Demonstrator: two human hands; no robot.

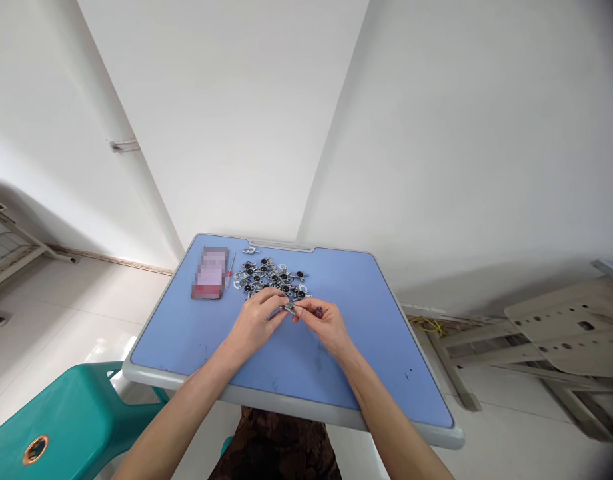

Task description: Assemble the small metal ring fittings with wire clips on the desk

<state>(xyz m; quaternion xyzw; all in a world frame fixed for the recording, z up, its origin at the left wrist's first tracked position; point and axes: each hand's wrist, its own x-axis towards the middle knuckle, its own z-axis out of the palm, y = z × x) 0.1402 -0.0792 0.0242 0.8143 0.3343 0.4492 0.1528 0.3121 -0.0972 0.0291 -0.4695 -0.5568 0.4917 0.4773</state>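
Observation:
Over the middle of the blue table, my left hand and my right hand meet fingertip to fingertip. Both pinch a small metal part between them. Its exact shape is too small to tell. Just beyond my fingers lies a pile of small metal parts with round black pieces. A dark round thing shows by the fingers of my right hand; whether it is held cannot be made out. My left hand hides the near edge of the pile.
A phone lies at the table's left, beside a thin tool with a red part. One metal piece sits near the back edge. A green stool stands at the lower left, and a beige desk frame at the right.

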